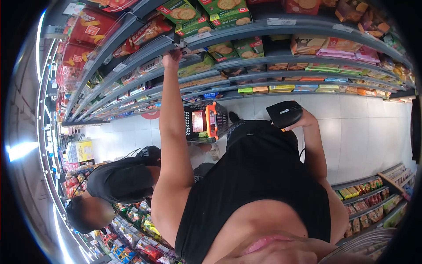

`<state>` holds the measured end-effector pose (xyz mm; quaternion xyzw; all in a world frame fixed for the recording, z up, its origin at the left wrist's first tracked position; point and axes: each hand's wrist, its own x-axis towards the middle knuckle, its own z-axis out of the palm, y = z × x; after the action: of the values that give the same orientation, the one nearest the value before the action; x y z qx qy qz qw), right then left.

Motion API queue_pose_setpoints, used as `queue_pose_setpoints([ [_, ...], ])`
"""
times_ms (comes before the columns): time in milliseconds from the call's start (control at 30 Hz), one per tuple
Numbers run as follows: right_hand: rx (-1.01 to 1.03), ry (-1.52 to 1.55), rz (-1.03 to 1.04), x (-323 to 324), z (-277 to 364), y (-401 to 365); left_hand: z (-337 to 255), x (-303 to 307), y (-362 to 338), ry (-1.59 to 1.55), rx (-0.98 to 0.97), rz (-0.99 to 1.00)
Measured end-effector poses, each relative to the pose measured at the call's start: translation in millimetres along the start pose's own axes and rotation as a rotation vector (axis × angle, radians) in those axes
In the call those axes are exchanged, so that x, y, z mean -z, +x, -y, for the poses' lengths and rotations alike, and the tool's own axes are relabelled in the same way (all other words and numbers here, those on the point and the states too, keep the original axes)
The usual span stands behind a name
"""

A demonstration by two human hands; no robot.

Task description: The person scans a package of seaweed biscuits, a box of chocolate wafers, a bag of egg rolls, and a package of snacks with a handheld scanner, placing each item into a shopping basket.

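Observation:
My left hand [172, 57] is stretched up to the front edge of a grey shelf [145, 49], fingertips on the price label strip [181, 44] beside green biscuit boxes [222, 50]. Whether the fingers pinch a label is not clear. My right hand [303, 119] is held in front of my body and grips a black handheld barcode scanner [284, 112], its head turned toward the shelves. My black top fills the lower middle of the view.
A black shopping basket with an orange handle [206, 121] stands on the white tiled floor [360, 132] by my feet. Another person in black [118, 180] bends low at the left. Stocked snack shelves [334, 70] line the aisle, with more shelves [373, 198] at lower right.

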<state>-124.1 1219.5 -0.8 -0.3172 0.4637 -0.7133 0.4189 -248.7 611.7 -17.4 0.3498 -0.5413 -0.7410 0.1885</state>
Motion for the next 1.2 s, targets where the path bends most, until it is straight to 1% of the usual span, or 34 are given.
queue_pose_setpoints([
  [33, -0.052, 0.018, -0.014, 0, -1, -1, 3, 2, -6, -0.08, -0.068, -0.01],
  [100, -0.158, 0.048, -0.038, 2, -3, -2, 8, 10, -20, -0.085, -0.11, 0.003],
  [200, -0.113, -0.009, -0.047, 1, 0, 1, 11, 21, -49, -0.057, -0.161, 0.0],
  [333, -0.15, 0.013, -0.043, 6, -7, 4, 23, 44, -75, -0.001, -0.249, -0.01],
  [433, -0.143, -0.009, -0.025, 12, -8, 10, 43, 77, -87, 0.025, -0.321, 0.033],
  [533, -0.113, -0.018, -0.016, 9, -3, 16, 75, 129, -95, 0.15, -0.331, -0.016],
  [600, -0.106, -0.008, 0.019, 12, -1, 22, 88, 133, -136, 0.071, -0.366, 0.038],
  [633, -0.098, -0.017, 0.031, 15, 0, 24, 85, 131, -160, 0.031, -0.34, 0.182],
  [667, -0.092, -0.023, 0.044, 16, -1, 26, 84, 124, -179, -0.015, -0.342, 0.275],
  [700, -0.086, -0.028, 0.061, 17, -2, 28, 84, 115, -200, -0.09, -0.306, 0.321],
  [733, -0.146, -0.004, 0.074, 20, -1, 30, 79, 99, -223, -0.163, -0.27, 0.365],
  [800, -0.266, 0.047, 0.101, 26, 0, 32, 99, 94, -233, -0.205, -0.213, 0.431],
  [833, -0.266, 0.046, 0.082, 25, 2, 33, 102, 81, -244, -0.256, -0.184, 0.451],
  [867, -0.264, 0.046, 0.058, 22, 7, 36, 99, 69, -257, -0.289, -0.11, 0.455],
  [900, -0.259, 0.045, 0.032, 19, 11, 37, 96, 59, -264, -0.281, -0.06, 0.507],
  [967, -0.252, 0.052, 0.054, 16, 19, 39, 97, 52, -268, -0.284, 0.042, 0.647],
  [1067, -0.21, 0.026, 0.083, 19, 20, 33, 96, 44, -275, -0.236, 0.091, 0.797],
  [1133, -0.187, 0.016, 0.078, 20, 18, 25, 86, 32, -283, -0.288, 0.125, 0.912],
  [1200, -0.17, 0.02, 0.057, 19, 17, 16, 84, 16, -289, -0.335, 0.1, 1.004],
])
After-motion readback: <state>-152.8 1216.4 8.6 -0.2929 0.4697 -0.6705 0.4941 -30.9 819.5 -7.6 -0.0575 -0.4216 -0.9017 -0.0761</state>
